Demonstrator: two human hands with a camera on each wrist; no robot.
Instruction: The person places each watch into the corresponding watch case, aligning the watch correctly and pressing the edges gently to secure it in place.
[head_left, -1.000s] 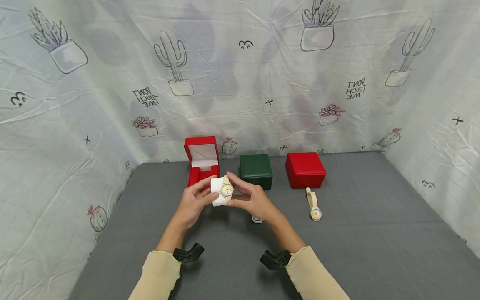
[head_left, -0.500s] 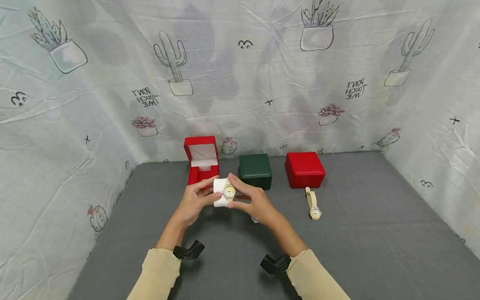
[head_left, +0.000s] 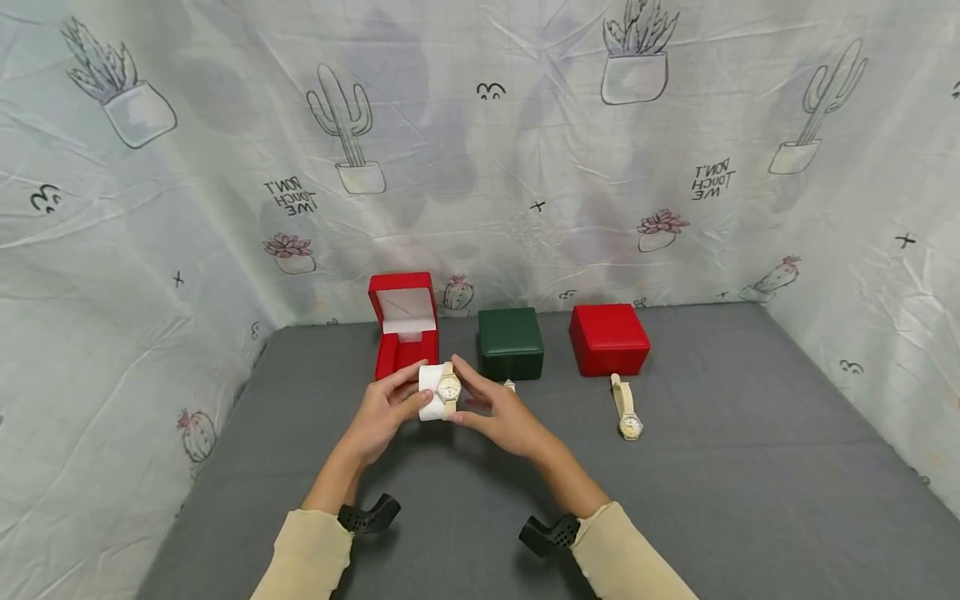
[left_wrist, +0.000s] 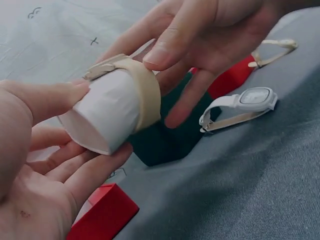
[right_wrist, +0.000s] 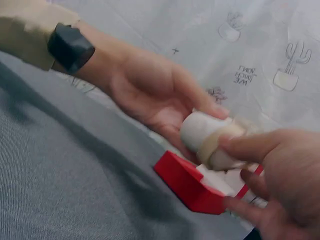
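Note:
Above the table, my left hand [head_left: 377,418] holds a white watch pillow [head_left: 429,390] between thumb and fingers. A watch [head_left: 449,388] with a round face and cream strap is wrapped around the pillow's right end. My right hand [head_left: 510,419] pinches this watch, thumb low on the strap and index finger at its top. The left wrist view shows the pillow [left_wrist: 102,117] tilted, with the strap [left_wrist: 148,92] looped around it and the right thumb on the strap's edge. Just behind the hands stands an open red watch box [head_left: 402,282], with a white-lined lid.
A closed green box [head_left: 512,332] and a closed red box [head_left: 609,327] stand along the table's back. In front of the red one lies another cream watch [head_left: 628,417]. A white watch [left_wrist: 256,97], mostly hidden by my right hand in the head view, rests on the grey tabletop.
Both hands, with the pillow and watch, have shifted slightly left and down in the head view. The white watch on the table now peeks out above my right hand instead of below it.

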